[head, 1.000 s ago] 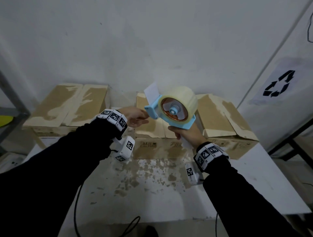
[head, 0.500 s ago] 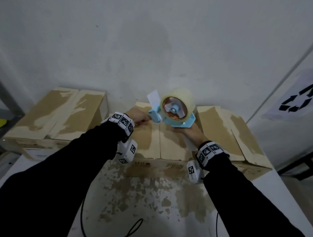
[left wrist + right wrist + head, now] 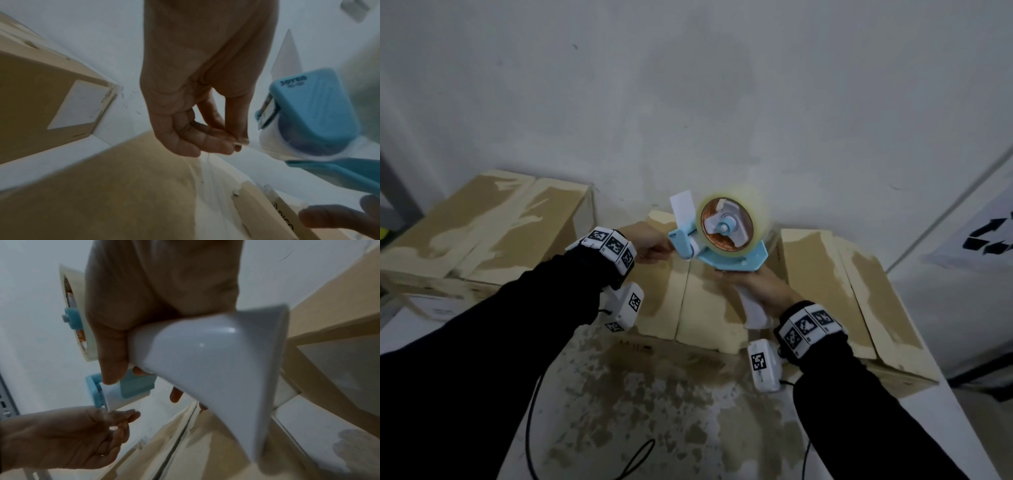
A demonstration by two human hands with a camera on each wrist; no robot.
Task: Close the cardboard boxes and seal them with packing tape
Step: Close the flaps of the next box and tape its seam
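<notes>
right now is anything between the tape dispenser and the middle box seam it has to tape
Nothing visible. The tape dispenser is held in the air above the middle box, and its closed flaps lie bare below.

A white table [image 3: 914,425] stands against a pale, scuffed wall [image 3: 688,102]. Brownish blotches [image 3: 654,404] mottle the table's middle, and a black cable [image 3: 633,460] loops over its near edge. To the table's right a white sheet with a black recycling symbol [image 3: 988,240] hangs by the wall. At the table's far left a grey metal upright [image 3: 397,192] rises.
</notes>
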